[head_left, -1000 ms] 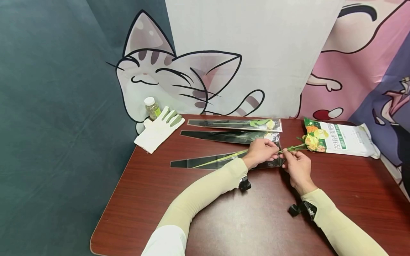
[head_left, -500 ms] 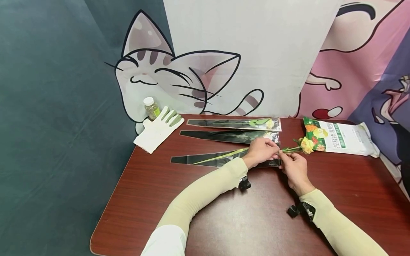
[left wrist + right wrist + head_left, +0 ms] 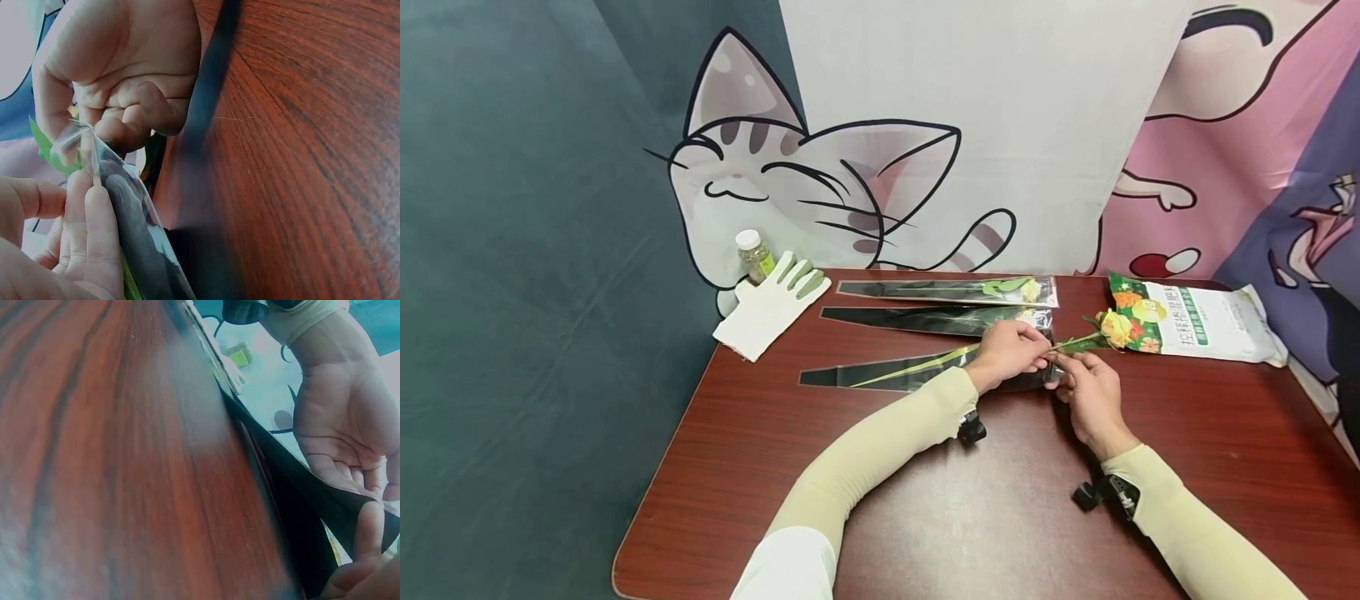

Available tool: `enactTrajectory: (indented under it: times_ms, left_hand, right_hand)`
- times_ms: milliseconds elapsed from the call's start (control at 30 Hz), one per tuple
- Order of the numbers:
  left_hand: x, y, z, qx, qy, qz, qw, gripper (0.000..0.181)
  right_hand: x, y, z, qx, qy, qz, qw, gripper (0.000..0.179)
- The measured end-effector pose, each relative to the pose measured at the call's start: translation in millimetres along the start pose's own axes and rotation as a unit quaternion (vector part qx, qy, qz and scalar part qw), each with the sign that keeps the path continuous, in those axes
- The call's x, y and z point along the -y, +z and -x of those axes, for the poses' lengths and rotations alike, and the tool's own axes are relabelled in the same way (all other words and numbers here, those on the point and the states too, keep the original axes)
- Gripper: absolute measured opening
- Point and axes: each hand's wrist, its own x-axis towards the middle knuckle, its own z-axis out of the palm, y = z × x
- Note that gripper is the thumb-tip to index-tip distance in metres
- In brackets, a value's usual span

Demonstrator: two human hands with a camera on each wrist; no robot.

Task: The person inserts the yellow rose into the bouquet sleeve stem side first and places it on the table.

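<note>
A yellow rose (image 3: 1116,329) with green leaves lies with its bloom to the right, its stem running left to both hands' fingertips. Beneath them is a long tapered flower sleeve (image 3: 820,377), black-backed with clear film, a green stem lying inside it. My left hand (image 3: 1006,354) pinches the sleeve at its wide mouth, close to the stem. Facing it, my right hand (image 3: 1096,400) pinches the mouth's edge with curled fingers. In the left wrist view, clear film (image 3: 95,150) rises between the hands. The right wrist view shows the black backing (image 3: 325,494) lifted and bent; the exact grips are partly hidden.
Behind lie two more sleeves, one (image 3: 917,289) at the back and another (image 3: 910,319) in front of it, with flowers inside. A printed white bag (image 3: 1213,323) is at right. At left, a white glove (image 3: 767,308) lies before a jar (image 3: 755,257). The table (image 3: 955,517) is reddish-brown.
The rose has moved left with its stem towards the sleeve, and its bloom has lifted slightly. My right hand has shifted left from the stem to the sleeve's mouth. My left hand stays nearly still.
</note>
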Motion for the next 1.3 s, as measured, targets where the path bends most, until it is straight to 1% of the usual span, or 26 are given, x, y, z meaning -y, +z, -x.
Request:
enactTrajectory:
  times_ms: [67, 167, 233, 300, 433, 500, 667, 867, 1000, 1100, 1300]
  left_hand:
    - [0.4, -0.5, -0.5, 0.0, 0.0, 0.002, 1.0, 0.012]
    - [1.3, -1.0, -1.0, 0.002, 0.003, 0.0, 1.0, 0.012]
    - [1.7, -1.3, -0.8, 0.003, 0.003, 0.0, 1.0, 0.013]
    - [1.8, -1.6, -0.5, 0.004, 0.002, -0.001, 1.0, 0.013]
    - [0.3, -1.7, 0.6, 0.007, 0.0, 0.0, 1.0, 0.013]
    - [-0.6, -1.5, 1.3, 0.007, 0.0, -0.001, 1.0, 0.012]
    - [-2.5, -1.7, 2.7, 0.005, -0.002, -0.004, 1.0, 0.012]
    - [-2.4, -1.4, 2.8, 0.001, -0.003, -0.014, 0.9999, 0.015]
    - [-1.2, -0.8, 2.0, -0.001, -0.002, -0.012, 0.9999, 0.015]
    - [-0.1, -1.0, 1.5, 0.0, 0.0, -0.009, 1.0, 0.014]
    - [0.7, -0.9, 0.3, 0.001, 0.001, -0.014, 0.9999, 0.01]
  right_hand:
    - [0.6, -0.8, 1.0, 0.009, -0.001, -0.009, 0.9999, 0.008]
    - [1.3, -2.4, 0.6, 0.012, -0.002, 0.003, 0.9999, 0.018]
    - [1.8, -3.2, -0.7, 0.006, 0.0, 0.01, 0.9999, 0.024]
    - [2.3, -3.4, -2.3, -0.014, 0.001, 0.013, 0.9998, 0.026]
    - [4.0, -3.6, -6.3, -0.063, 0.003, -0.01, 0.998, 0.027]
    - [5.1, -3.8, -7.6, -0.078, 0.001, -0.013, 0.9969, 0.028]
    - [7.1, -5.3, -9.2, -0.076, -0.005, -0.004, 0.9971, 0.025]
    - [7.6, -7.0, -9.3, -0.069, -0.011, -0.01, 0.9975, 0.019]
    - [7.5, -7.0, -9.8, -0.091, -0.009, -0.022, 0.9956, 0.016]
    - [7.0, -6.5, -10.2, -0.111, -0.003, -0.021, 0.9936, 0.014]
    - [5.3, -7.8, -9.6, -0.111, 0.002, -0.009, 0.9937, 0.014]
